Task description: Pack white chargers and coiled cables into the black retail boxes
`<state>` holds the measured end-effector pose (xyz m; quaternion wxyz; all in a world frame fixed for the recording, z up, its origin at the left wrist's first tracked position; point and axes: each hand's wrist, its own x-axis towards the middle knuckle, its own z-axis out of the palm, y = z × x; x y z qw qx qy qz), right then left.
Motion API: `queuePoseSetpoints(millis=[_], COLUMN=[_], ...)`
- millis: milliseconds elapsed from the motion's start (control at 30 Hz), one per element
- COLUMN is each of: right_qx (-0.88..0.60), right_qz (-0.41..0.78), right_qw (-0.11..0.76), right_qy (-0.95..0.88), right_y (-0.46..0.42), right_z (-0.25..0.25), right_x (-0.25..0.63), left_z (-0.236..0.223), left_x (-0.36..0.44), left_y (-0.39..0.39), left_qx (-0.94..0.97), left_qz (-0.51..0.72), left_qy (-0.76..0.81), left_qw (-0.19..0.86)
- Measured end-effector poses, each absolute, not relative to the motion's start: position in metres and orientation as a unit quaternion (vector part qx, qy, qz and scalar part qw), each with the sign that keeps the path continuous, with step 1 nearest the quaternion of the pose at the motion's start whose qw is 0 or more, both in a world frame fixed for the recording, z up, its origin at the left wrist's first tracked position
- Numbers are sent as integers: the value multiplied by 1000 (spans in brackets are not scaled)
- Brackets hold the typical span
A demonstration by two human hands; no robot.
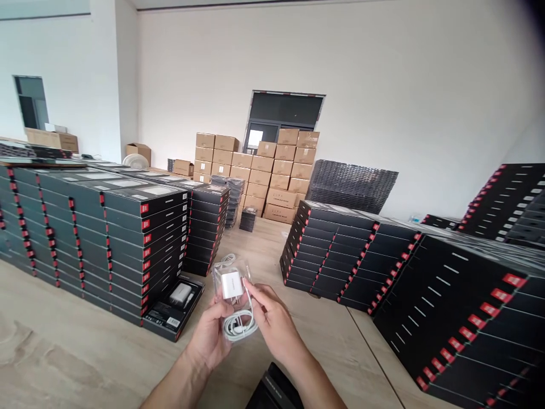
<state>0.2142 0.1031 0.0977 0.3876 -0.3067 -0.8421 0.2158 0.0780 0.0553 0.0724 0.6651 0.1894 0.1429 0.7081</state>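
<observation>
My left hand point(213, 332) grips a clear plastic tray point(217, 278) from its lower left, thumb over the edge. In the tray sits a white charger plug point(232, 286) with its metal prongs facing down. A white charging cable point(242, 328) lies coiled below the plug, and part of it runs up the right side. My right hand point(270, 315) is closed at that side, its fingertips on the cable's upright part by the tray's edge. Near my right forearm lies a black box point(275, 389), partly cut off by the frame.
Stacked black boxes with red tabs point(164, 250) stand on the left, beside one open box point(170, 318) holding a white charger. More black stacks point(340, 261) line the right. Behind are brown cartons point(259, 176) and piled dark plastic trays point(353, 184). The wooden table point(63, 346) has a seam.
</observation>
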Motion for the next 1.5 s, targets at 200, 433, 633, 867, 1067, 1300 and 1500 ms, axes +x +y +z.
queuePoseSetpoints(millis=[200,433,633,867,1067,1300,1500], right_qx=[-362,-305,-309,-351,-367,-346,-318], right_qz=[144,354,537,555,530,583,635], right_qw=[378,426,373,353,347,389,450], right_qy=[-839,-775,-691,-667,-681,-623,-541], right_y=[98,99,101,100,94,106,107], right_z=[84,95,96,91,102,112,108], right_x=[205,213,228,220,220,236,229], left_z=[69,71,74,74,69,70,72], left_x=[79,71,67,71,74,70,75], left_y=[56,56,57,56,57,54,50], left_qx=[190,207,235,226,226,252,273], left_qz=[702,695,692,689,682,632,569], left_qy=[122,145,104,110,108,99,138], left_qw=[676,673,675,680,687,726,763])
